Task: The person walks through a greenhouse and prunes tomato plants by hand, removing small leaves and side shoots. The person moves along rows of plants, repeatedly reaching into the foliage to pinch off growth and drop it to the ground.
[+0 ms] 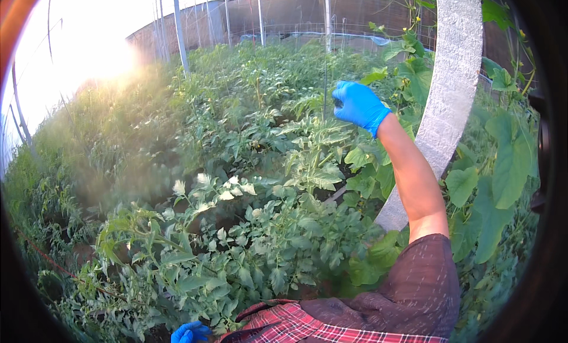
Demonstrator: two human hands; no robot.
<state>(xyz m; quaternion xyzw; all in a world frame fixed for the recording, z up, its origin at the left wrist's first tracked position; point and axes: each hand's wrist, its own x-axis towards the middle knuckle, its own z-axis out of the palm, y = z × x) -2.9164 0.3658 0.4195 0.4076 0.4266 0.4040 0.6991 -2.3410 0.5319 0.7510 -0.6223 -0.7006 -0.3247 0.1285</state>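
Note:
My right hand [358,107], in a blue glove, is raised at arm's length above the plants with its fingers curled. A small dark gap shows between the fingers, and whether anything is held there cannot be made out. Just left of it hangs a thin dark string or wire [325,87]. Below stands a tomato plant [317,161] with pale, sunlit leaves. My left hand [191,332], also blue-gloved, is low at the bottom edge, partly cut off, beside tomato foliage [248,258] and a red plaid garment [284,321]. Its grip is unclear.
A thick, pale concrete post [452,76] curves past my right arm. Broad-leaved cucumber-like vines [510,156] grow around it. White poles [180,32] and hanging strings rise from the rows, before a brown wall [293,10]. A red cord [53,263] crosses the lower left. Sun glare blurs the upper left.

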